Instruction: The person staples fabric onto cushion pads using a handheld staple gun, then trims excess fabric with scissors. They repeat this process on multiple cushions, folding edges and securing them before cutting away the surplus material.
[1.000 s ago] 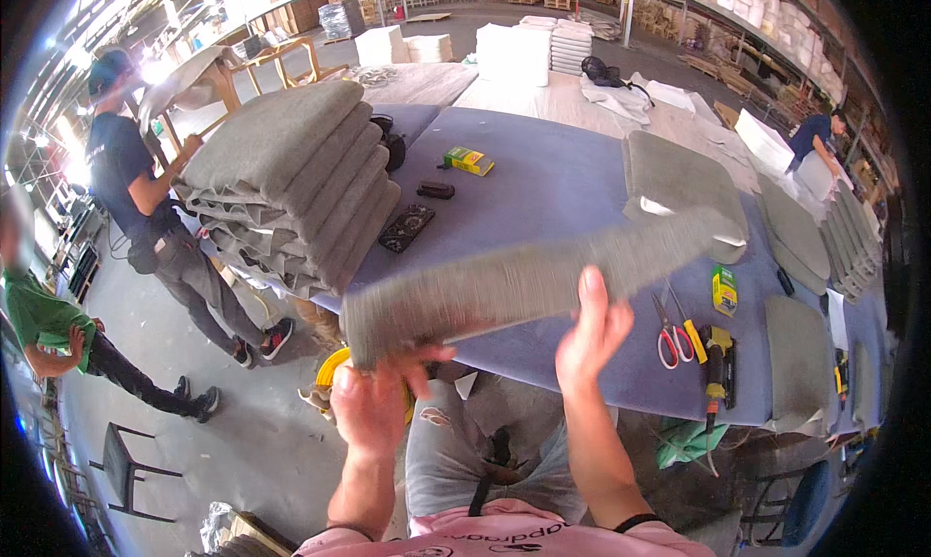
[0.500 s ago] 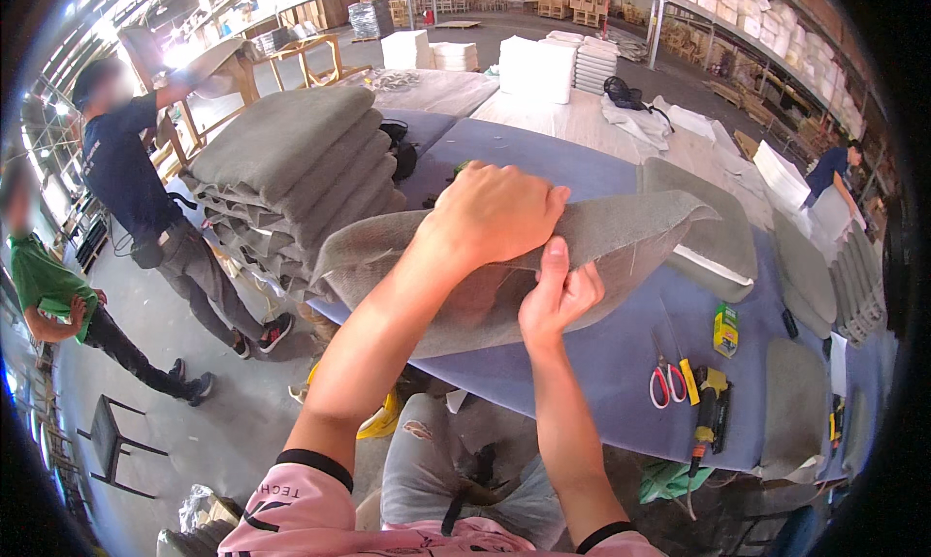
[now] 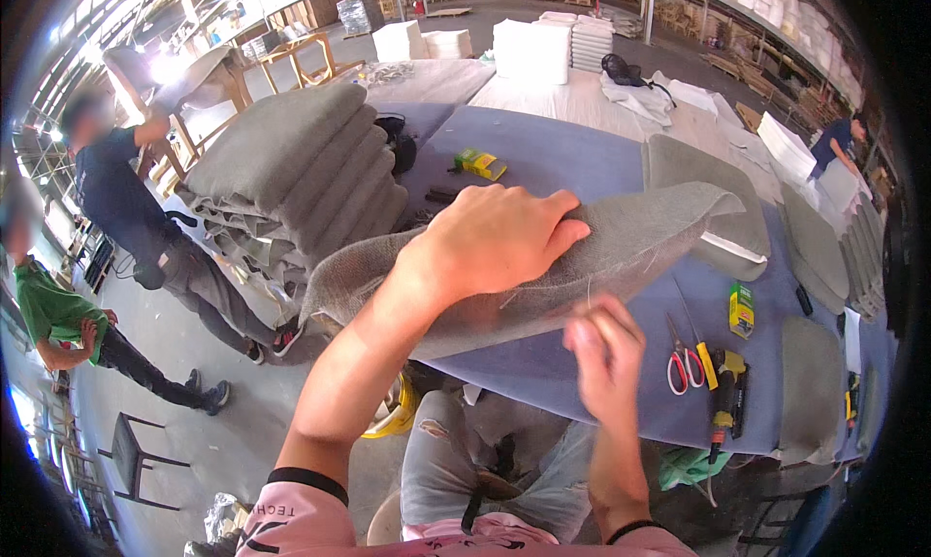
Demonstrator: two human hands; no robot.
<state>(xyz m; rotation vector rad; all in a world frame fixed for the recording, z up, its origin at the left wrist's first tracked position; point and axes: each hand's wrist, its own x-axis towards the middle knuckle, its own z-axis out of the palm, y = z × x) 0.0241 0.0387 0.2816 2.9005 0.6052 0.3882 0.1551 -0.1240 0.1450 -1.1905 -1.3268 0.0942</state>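
Observation:
Across the near side of the table a grey fabric cover [image 3: 640, 227] is stretched out, its frayed edges showing loose fibres. My left hand [image 3: 495, 242] is closed over its upper edge, the thumb pointing right and the other fingers partly hidden. Lower and to the right, my right hand [image 3: 606, 349] is pinched and somewhat blurred, just off the cloth. A fine pale thread [image 3: 589, 287] runs up from its fingertips towards the cover. Red-and-white-handled scissors [image 3: 685, 370] lie on the table to the right, beside a yellow-handled tool [image 3: 706, 363].
A tall pile of grey cushions [image 3: 281, 159] stands on the left. A yellow-black power tool [image 3: 725, 397] and a green-yellow box [image 3: 741, 310] lie rightward on the blue tabletop [image 3: 543, 150]. Grey padded pieces [image 3: 703, 193] line the right. People [image 3: 131, 189] stand at left; another works far right.
My right hand has moved off the cloth, down and to the right, its fingers now pinched. My left hand keeps its grip, slightly lower. A green-yellow box behind it has come into view.

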